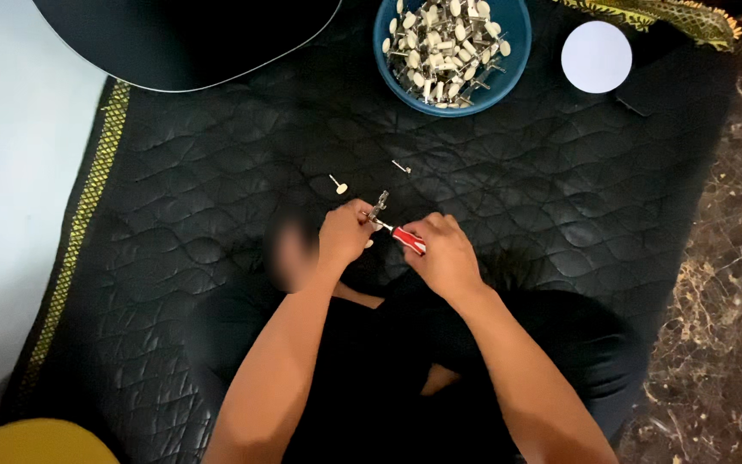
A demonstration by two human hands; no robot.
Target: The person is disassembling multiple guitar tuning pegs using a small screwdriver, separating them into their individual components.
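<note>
Centrally, the left hand (345,234) is gripping a small metal fitting (380,204) while the right hand (442,251) is driving a red-handled screwdriver (409,240); its tip could slip, jabbing fingers.

Two bare hands, left hand (345,234) and right hand (442,252), at centre. One red-handled screwdriver (407,240). One small metal part (380,204) at the left fingertips. Two loose pins on the mat: cream-headed pin (337,184) at 11 o'clock, bare metal pin (401,167) at 12. One blue bowl (513,60) at 1 o'clock, heaped pins too many to count. One white disc (596,57) at 2. One black quilted mat (216,198).
</note>
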